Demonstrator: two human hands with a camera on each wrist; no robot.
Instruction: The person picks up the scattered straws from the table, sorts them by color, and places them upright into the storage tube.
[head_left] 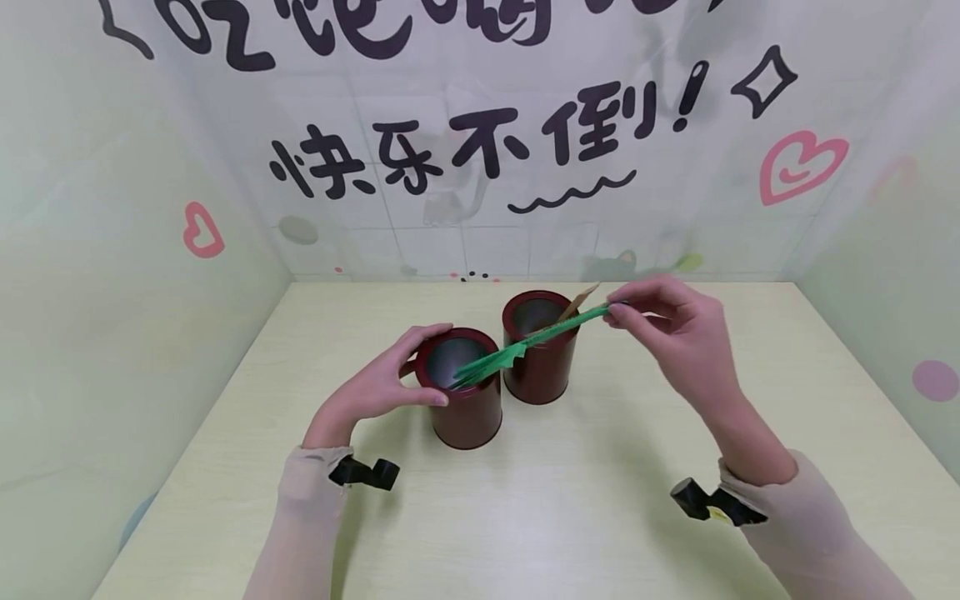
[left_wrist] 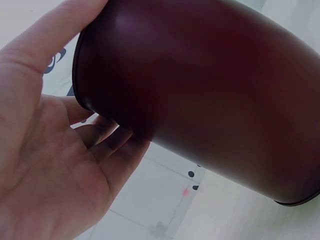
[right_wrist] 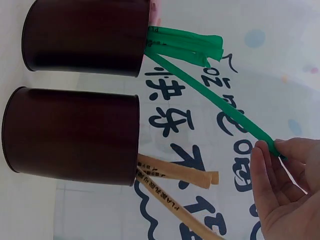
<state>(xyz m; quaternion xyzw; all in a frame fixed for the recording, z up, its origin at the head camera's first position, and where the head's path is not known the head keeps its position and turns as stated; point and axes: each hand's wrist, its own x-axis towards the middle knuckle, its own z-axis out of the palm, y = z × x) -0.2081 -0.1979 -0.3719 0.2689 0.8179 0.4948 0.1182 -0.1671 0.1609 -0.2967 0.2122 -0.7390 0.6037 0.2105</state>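
Note:
My left hand (head_left: 390,375) grips the dark red can (head_left: 468,421) on the left around its rim, thumb in front and fingers behind. That can's side (left_wrist: 200,100) fills much of the left wrist view. With thumb and fingertips, my right hand (head_left: 678,337) pinches the upper end of a long green wrapped straw (right_wrist: 215,100). The straw's lower end still reaches into the left can. Other green wrapped straws (right_wrist: 187,46) stick out of the same can, bunched together. A second dark red can (head_left: 536,379), standing just behind and to the right, holds brown wrapped straws (right_wrist: 180,172).
Both cans stand on a pale wooden table (head_left: 517,525). A white printed curtain (head_left: 420,242) with black lettering closes off the back, and similar sheets hang at both sides.

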